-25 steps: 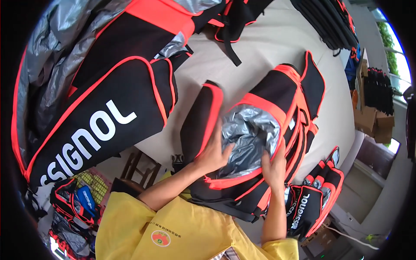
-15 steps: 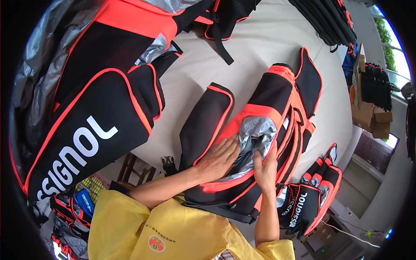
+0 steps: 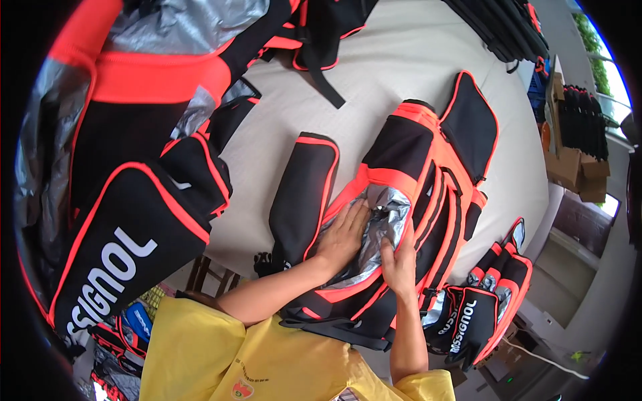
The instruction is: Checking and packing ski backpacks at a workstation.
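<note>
In front of me a black bag with neon red-orange trim [image 3: 401, 144] lies on the pale table, its opening spread wide and its silver lining [image 3: 388, 200] showing. My left hand [image 3: 344, 237] lies with fingers stretched out along the left side of the opening, the fingertips against the lining. On the opposite side, my right hand [image 3: 400, 264] pinches the bag's edge, thumb on the silver lining and fingers round the outside. A long black flap [image 3: 304, 190] with orange piping extends to the left of my left hand. The inside of the bag is mostly hidden.
Larger black-and-orange bags [image 3: 144, 247] crowd the left side. A pale cloth-covered table [image 3: 267, 154] spreads under the work. Smaller bags [image 3: 498, 301] stand at the right, near cardboard boxes [image 3: 575, 170]. A stack of black pieces [image 3: 501, 30] sits at the far right.
My left fingers have slid slightly further over the lining. My right hand keeps its hold as the opening narrows a little. The whole view has shifted somewhat.
</note>
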`<move>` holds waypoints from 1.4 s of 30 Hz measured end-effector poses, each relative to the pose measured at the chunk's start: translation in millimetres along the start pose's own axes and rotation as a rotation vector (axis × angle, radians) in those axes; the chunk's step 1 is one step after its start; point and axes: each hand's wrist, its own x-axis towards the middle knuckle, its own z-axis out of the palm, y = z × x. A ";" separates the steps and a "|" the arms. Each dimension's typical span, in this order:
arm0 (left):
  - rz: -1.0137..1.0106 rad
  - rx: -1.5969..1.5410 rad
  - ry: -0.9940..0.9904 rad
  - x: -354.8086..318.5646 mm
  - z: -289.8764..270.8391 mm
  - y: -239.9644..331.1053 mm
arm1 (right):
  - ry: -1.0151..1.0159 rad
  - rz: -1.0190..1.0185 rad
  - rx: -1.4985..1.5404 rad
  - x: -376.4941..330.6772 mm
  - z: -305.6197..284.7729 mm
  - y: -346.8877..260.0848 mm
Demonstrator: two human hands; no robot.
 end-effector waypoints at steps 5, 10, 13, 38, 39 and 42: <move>-0.011 -0.015 0.039 -0.9 1.4 -3.0 | 0.023 -0.002 0.006 0.3 3.0 4.0; -0.031 -0.030 0.041 4.1 -40.1 -25.1 | 0.218 -0.251 -0.304 -21.4 -27.3 -12.9; -0.251 -0.376 0.377 26.7 -105.5 -24.7 | 0.373 -0.226 -0.535 -28.6 -25.0 11.9; 0.113 0.179 0.263 43.9 -4.6 -65.1 | 0.517 -0.228 -0.276 -20.6 58.8 104.7; 0.111 0.171 0.260 42.5 -4.3 -64.9 | 0.526 -0.237 -0.274 -22.2 60.1 104.2; 0.103 0.152 0.265 32.6 -4.6 -69.3 | 0.534 -0.253 -0.277 -21.4 65.7 101.8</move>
